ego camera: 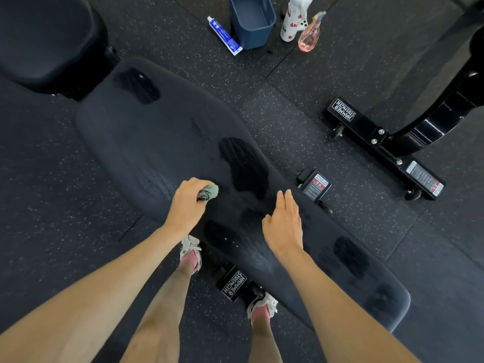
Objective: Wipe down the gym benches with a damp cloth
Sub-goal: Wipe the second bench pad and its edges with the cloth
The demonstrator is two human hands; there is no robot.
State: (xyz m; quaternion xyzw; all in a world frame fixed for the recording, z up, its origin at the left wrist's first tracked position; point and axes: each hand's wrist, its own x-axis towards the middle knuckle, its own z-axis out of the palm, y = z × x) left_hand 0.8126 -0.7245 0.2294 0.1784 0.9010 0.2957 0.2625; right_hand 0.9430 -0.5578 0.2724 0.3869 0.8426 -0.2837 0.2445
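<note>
Left hand (187,205) fingers bunch the cloth (212,191) tight against the bench (157,132) for wiping pressure; right hand (284,226) fingers straight, empty, likely for balance.

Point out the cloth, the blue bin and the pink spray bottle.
cloth (212,191): head view, the green bunched end.
blue bin (258,35): head view, near outer wall.
pink spray bottle (309,39): head view, its round body.

Cloth (210,192) on bench (146,132); tube (224,35), bucket (252,24), spray bottle (310,35) on floor (301,74) beyond.

Two hands (187,205) (284,226), one cloth (211,193) — two bottles (293,19) (309,36).
</note>
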